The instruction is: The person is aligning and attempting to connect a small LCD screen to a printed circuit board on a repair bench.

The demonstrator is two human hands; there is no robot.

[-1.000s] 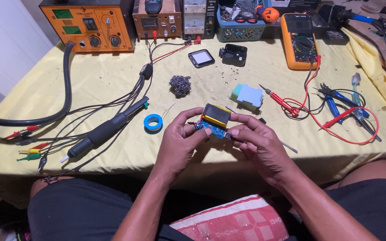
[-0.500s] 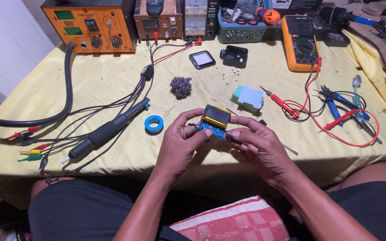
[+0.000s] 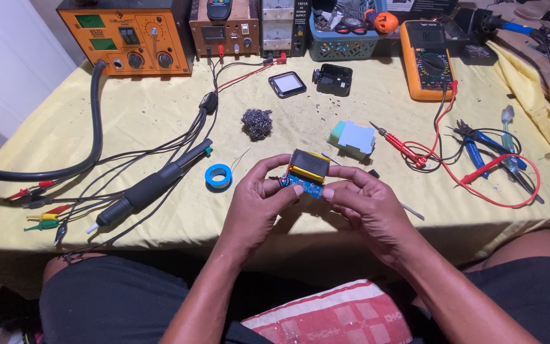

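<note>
Head-camera view at a yellow-covered workbench (image 3: 128, 127): a seated person holds a small blue circuit board (image 3: 305, 185) with a dark, yellow-edged pack (image 3: 308, 165) on top of it, raised just above the table's near edge. The left hand (image 3: 256, 207) pinches the board's left end between thumb and fingers; the right hand (image 3: 365, 205) closes on its right end, fingertips touching the lower edge. Compared with half a second and a full second earlier, the hands and board sit in almost the same spot and pose, which suggests close inspection or fine adjustment rather than a move to another tool.

Counted around the board: one roll of blue tape (image 3: 218, 176) just left of the hands, one wad of steel wool (image 3: 257, 122), one black hot-air handle (image 3: 154, 185), one pale blue block (image 3: 352, 138), one red-handled screwdriver (image 3: 397, 144), one orange multimeter (image 3: 428, 58) with red leads, and one orange rework station (image 3: 125, 35). Two small black parts lie beyond the steel wool: a square screen (image 3: 287, 83) and an open case (image 3: 334, 79). Several blue-handled tools (image 3: 479, 150) lie at the right, well apart from the hands; their exact number is hard to tell.
</note>
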